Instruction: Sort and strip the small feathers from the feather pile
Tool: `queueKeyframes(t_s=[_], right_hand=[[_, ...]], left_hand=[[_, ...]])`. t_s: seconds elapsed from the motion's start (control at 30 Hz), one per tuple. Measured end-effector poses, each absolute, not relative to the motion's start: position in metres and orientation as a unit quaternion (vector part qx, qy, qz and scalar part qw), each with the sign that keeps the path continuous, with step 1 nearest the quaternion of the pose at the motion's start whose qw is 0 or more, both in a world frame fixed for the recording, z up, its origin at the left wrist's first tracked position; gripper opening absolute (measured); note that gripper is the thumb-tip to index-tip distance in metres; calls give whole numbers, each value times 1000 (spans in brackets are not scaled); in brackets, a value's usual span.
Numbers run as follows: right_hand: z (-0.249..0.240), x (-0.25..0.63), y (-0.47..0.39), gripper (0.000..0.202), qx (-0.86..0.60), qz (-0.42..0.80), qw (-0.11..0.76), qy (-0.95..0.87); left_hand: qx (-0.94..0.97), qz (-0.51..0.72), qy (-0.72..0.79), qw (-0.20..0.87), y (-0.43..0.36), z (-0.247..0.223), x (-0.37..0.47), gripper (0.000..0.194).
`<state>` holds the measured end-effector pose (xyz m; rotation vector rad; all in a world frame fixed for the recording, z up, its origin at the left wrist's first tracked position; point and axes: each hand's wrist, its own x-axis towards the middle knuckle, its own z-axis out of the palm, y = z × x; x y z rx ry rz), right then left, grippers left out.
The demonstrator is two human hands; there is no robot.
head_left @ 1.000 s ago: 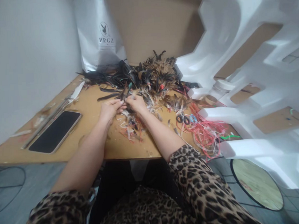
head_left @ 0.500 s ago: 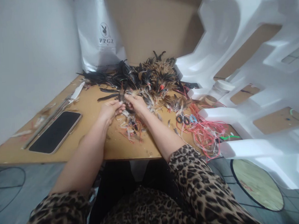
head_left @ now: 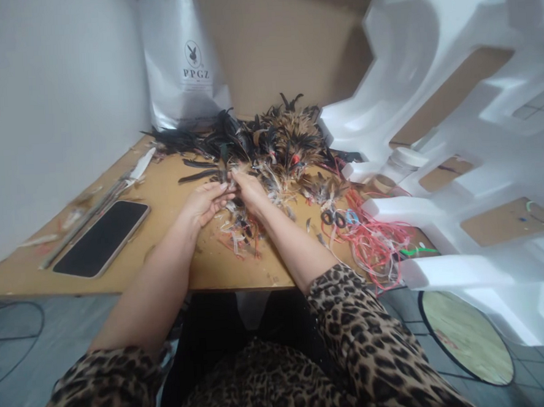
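Note:
My left hand (head_left: 208, 202) and my right hand (head_left: 249, 189) meet over the middle of the wooden table (head_left: 163, 234). Between their fingertips is a dark feather (head_left: 224, 169), pointing away from me. Both hands are closed in pinches on it; the fingers hide its lower end. Behind them lies a big heap of black and brown feathers (head_left: 290, 135). Two long black feathers (head_left: 199, 176) rest just left of the heap. Loose feather scraps and reddish fibres (head_left: 239, 236) are scattered below my hands.
A phone (head_left: 101, 238) lies at the left beside a thin rod (head_left: 88, 218). To the right are tape rings (head_left: 334, 218) and a tangle of pink strings (head_left: 375, 240). White foam packing (head_left: 438, 205) stands along the right side. A silvery bag (head_left: 180, 55) stands at the back.
My left hand's fingers have shifted slightly to the right and straightened somewhat. My right hand stays nearly in place, still pinching at the feather.

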<state>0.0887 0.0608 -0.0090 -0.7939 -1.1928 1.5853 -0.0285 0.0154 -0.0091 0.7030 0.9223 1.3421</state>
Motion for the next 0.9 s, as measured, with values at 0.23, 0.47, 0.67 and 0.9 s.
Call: queueKeyframes(t_s=[0.23,0.47,0.67,0.9], right_hand=[[-14,89,59,41,-307,632,474,-530],[-8,90,56,40,-294,637,447,-555],[-8,90,54,41,-281,640,448,-557],[-7,90,57,36,-295,661,451,-522]], left_hand=[[297,589,414,627,15,-9,-26,6],[314,582,417,624,16,-10,-25,2],[355,569,423,609,15,-11,-25,4],[376,592,428,570,15,-6,-31,7]])
